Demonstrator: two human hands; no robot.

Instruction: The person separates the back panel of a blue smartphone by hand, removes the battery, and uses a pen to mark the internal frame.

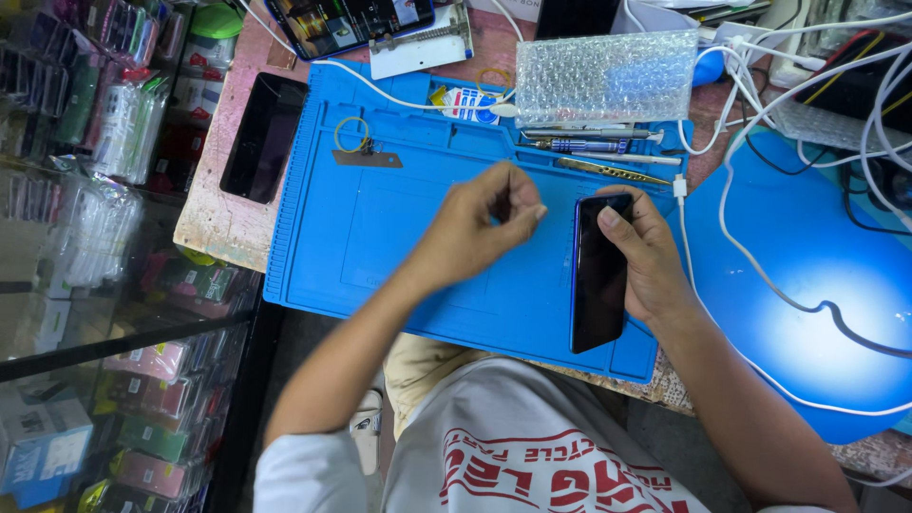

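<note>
2 hands work over a big blue mat (399, 237) on a worn table (214, 223).

The right hand (651, 261) wraps around a dark phone (598, 275), standing it on its long edge on the mat's right side. The left hand (480, 228) floats just beside it, fingers curled in a pinch; I cannot tell if it holds anything. Behind lie a bubble-wrap bag (608, 76), 1 more black phone (263, 136), white cables (750, 114) and thin tools (594, 147).

On the mat (399, 237) the phone (598, 275) stands in the right hand (651, 256), with the left hand (475, 228) just beside it.
</note>
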